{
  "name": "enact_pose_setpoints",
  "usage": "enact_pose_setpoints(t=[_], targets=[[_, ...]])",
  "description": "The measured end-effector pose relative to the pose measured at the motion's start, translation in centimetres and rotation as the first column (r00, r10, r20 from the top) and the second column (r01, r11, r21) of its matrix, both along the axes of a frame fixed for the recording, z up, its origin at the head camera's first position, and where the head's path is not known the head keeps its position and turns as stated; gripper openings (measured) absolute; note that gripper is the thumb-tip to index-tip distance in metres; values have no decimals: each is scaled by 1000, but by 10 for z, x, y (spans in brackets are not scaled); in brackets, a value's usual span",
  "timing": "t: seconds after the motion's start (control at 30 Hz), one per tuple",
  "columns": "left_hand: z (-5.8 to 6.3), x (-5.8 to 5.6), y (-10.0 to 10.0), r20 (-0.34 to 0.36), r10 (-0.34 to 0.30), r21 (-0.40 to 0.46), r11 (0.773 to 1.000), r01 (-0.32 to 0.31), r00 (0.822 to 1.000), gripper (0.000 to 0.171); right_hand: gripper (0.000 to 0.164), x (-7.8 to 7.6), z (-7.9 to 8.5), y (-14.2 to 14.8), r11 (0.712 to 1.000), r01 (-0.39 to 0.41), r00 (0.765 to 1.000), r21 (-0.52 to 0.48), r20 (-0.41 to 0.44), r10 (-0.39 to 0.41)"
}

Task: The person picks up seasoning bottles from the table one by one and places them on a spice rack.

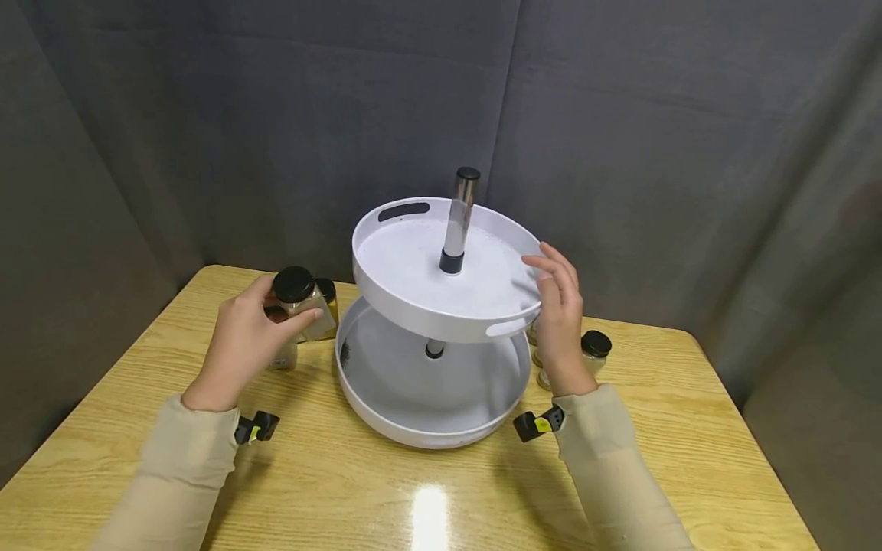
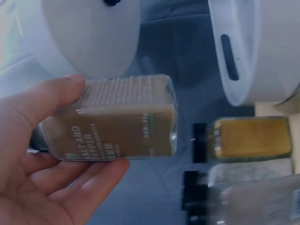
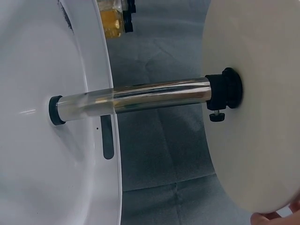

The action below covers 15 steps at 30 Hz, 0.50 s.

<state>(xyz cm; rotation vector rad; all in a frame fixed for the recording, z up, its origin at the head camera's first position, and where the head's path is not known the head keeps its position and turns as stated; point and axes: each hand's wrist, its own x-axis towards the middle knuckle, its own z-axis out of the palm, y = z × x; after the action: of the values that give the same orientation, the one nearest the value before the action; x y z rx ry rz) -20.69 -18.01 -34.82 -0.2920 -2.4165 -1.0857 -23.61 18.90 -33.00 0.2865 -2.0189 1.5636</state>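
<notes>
My left hand (image 1: 244, 333) holds a clear spice jar (image 1: 313, 310) with a black lid, pinched between thumb and fingers, left of a two-tier white stand. Its label reads "salt and pepper" in the left wrist view, where brownish contents show through the jar (image 2: 126, 122). At the stand's right side my right hand (image 1: 561, 314) grips the rim of the upper tray (image 1: 413, 260), fingers over the edge. Fingertips (image 3: 265, 218) show at that tray's underside in the right wrist view. The upper tray looks tilted above the lower tray (image 1: 386, 398). Neither tray holds a jar.
Behind the left hand stand more jars, among them a yellow-filled jar (image 2: 253, 138) and a pale jar (image 2: 258, 201). Another black-lidded jar (image 1: 596, 348) stands right of the stand, beside others partly hidden. A metal post (image 3: 161, 96) with a screw knob (image 3: 216, 116) joins the tiers. Grey cloth hangs behind the wooden table (image 1: 331, 490).
</notes>
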Motion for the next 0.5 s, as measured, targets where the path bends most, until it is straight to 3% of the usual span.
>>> enact_pose_setpoints(t=[0.23, 0.5], targets=[[25, -2, 0, -48, -1, 31, 1000, 3, 999, 52, 38, 0, 0, 0, 1000, 5, 1000, 4, 10, -5], [44, -13, -2, -99, -3, -28, 1000, 0, 995, 53, 38, 1, 1, 0, 1000, 8, 999, 21, 31, -9]])
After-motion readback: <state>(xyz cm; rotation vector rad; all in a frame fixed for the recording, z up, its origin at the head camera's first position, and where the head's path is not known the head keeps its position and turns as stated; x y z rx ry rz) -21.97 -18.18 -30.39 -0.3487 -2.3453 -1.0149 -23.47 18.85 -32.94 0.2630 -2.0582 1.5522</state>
